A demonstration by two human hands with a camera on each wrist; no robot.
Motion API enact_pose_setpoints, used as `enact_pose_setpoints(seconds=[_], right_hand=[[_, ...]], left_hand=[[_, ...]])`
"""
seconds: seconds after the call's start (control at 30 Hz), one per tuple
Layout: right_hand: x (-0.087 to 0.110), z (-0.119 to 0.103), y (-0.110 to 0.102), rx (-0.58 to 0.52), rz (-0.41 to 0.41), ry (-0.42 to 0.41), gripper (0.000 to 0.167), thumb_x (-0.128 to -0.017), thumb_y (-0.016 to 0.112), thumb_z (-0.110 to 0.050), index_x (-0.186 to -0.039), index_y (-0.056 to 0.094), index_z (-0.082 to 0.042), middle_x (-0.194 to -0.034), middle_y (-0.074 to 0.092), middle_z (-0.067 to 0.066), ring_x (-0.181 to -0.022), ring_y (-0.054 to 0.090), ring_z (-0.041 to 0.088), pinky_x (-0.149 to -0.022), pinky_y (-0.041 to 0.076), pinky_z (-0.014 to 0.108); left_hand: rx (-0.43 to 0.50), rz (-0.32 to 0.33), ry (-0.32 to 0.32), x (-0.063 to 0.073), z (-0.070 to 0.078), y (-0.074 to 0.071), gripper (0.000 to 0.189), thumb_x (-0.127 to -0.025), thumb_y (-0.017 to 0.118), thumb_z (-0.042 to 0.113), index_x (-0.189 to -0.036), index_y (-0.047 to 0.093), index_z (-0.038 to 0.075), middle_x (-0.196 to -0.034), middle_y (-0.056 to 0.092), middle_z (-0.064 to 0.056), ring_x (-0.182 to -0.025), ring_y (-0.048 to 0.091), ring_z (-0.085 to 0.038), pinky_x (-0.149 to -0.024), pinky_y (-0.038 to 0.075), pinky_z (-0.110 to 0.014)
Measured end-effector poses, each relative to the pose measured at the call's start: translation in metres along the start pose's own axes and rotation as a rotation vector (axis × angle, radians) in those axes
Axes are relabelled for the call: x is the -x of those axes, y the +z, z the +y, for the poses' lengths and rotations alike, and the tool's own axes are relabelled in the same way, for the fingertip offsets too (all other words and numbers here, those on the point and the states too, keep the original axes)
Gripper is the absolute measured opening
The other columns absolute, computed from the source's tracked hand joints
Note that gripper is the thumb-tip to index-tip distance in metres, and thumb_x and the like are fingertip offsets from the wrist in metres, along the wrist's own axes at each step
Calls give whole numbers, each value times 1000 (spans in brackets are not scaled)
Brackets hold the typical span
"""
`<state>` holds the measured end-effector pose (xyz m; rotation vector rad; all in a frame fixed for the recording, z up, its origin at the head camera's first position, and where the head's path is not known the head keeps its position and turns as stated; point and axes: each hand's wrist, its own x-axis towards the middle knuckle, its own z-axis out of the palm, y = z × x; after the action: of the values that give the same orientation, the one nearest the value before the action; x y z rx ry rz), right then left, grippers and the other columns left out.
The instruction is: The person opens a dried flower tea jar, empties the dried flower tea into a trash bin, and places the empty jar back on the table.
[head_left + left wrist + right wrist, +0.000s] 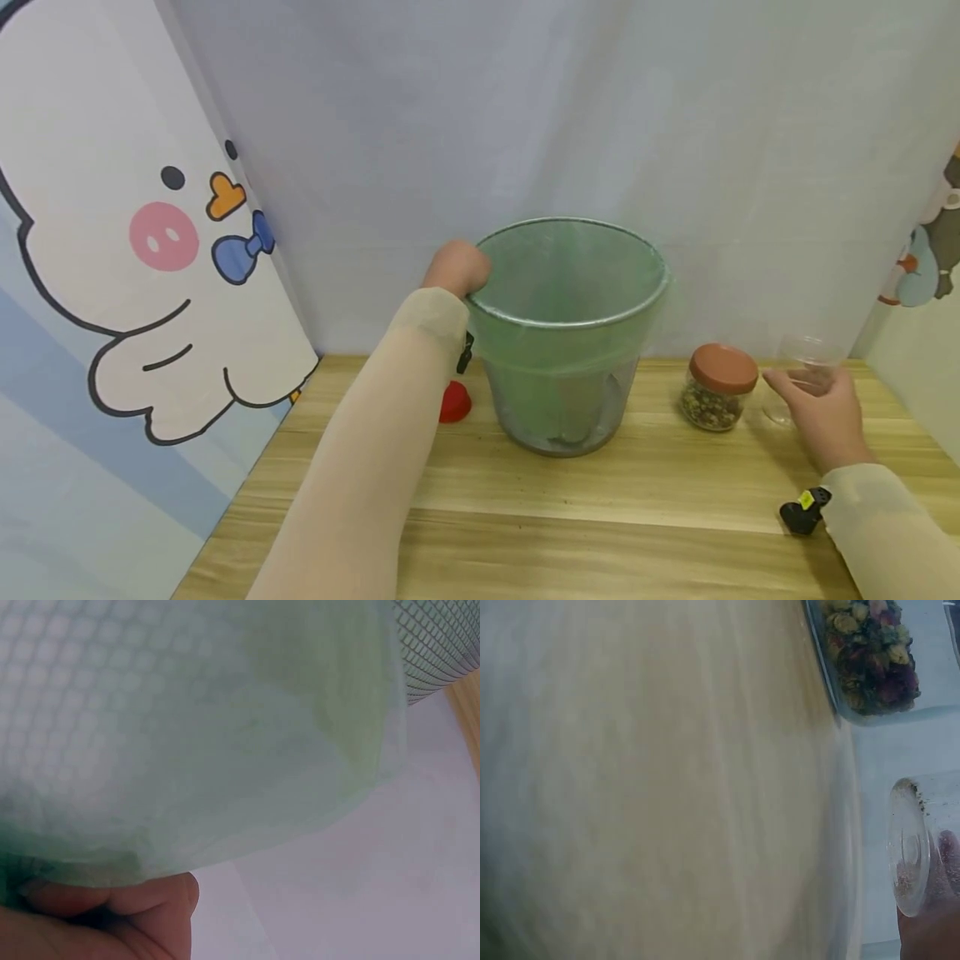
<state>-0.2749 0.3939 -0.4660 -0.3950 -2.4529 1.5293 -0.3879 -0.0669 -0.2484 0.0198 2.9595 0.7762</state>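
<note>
A mesh trash can (558, 417) stands on the table, lined with a thin green plastic bag (570, 346) folded over its rim. My left hand (459, 265) grips the bagged rim on the left side; the left wrist view shows its fingers (154, 896) curled at the green film. Far to the right, my right hand (828, 417) holds a clear, lidless jar (810, 348) between thumb and fingers. Small dark crumbs cling near the base of this jar (911, 847) in the right wrist view. Beside it stands a jar of dried flower buds (712, 404) with a reddish-brown lid (723, 368).
A red cap (454, 402) lies on the wooden table (525, 533), left of the trash can and partly behind my left arm. A pale cloth (420, 125) hangs along the back. Cartoon-printed panels (161, 233) rise at the left, with another print at the right.
</note>
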Motion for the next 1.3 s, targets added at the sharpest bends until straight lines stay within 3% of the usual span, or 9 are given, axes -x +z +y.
enact_pose_setpoints(seconds=[0.2,0.33,0.5,0.73,0.93,1.0,1.1,1.2,1.3], right_hand=[[0,2,-3,3,-21,-3,104,-97,59,-61,-161,6,1,-155,31,30,-136,36,50,-91,44,55],[-2,5,-5,22,-6,-9,104,-98,60,-60,-161,8,4,-153,34,30,-134,38,49,-84,46,41],[-1,12,-8,31,12,-8,102,-98,62,-58,-160,11,4,-147,39,26,-125,43,43,-71,45,24],[-1,18,-9,42,-11,10,102,-97,64,-58,-159,13,5,-143,42,21,-121,45,39,-77,45,31],[-1,19,-8,48,-16,9,102,-96,66,-57,-158,14,5,-142,44,22,-116,47,35,-73,45,27],[-2,19,-8,55,-21,8,101,-96,66,-57,-157,15,6,-144,42,24,-118,47,37,-76,46,30],[-2,18,-8,52,-40,12,103,-96,64,-59,-157,13,6,-149,37,30,-128,43,46,-90,48,46],[-2,16,-8,38,-65,16,106,-96,63,-60,-159,9,5,-155,30,35,-136,34,54,-100,37,65],[-1,16,-8,40,-75,10,105,-97,63,-59,-161,8,3,-156,27,37,-136,32,57,-101,35,69]], left_hand=[[-4,-5,-1,-1,1,-1,39,-108,32,11,-71,42,11,-97,52,-15,-73,38,-21,-77,42,-36],[20,-12,-8,-3,0,-2,40,-107,31,7,-68,38,12,-90,46,-13,-65,29,-19,-69,40,-34],[31,-14,-20,-4,-1,-1,40,-106,31,5,-68,38,13,-105,53,-17,-64,30,-18,-65,39,-33],[20,-21,-19,-6,0,1,42,-106,30,4,-66,37,13,-83,43,-10,-60,22,-15,-59,34,-31],[11,-28,-20,-6,1,2,42,-106,30,4,-66,37,13,-83,43,-10,-60,23,-15,-59,35,-31],[6,-25,-15,-6,1,2,41,-106,30,4,-66,38,13,-85,44,-11,-61,25,-15,-61,37,-30],[17,-25,-18,-6,0,2,41,-106,30,4,-66,37,13,-84,44,-11,-60,24,-15,-60,36,-31],[44,-22,-29,-6,-1,2,42,-107,31,5,-66,37,14,-79,41,-8,-58,21,-14,-55,33,-30],[62,-22,-34,-7,-1,3,43,-107,31,6,-65,36,15,-75,35,-6,-57,17,-13,-53,29,-30]])
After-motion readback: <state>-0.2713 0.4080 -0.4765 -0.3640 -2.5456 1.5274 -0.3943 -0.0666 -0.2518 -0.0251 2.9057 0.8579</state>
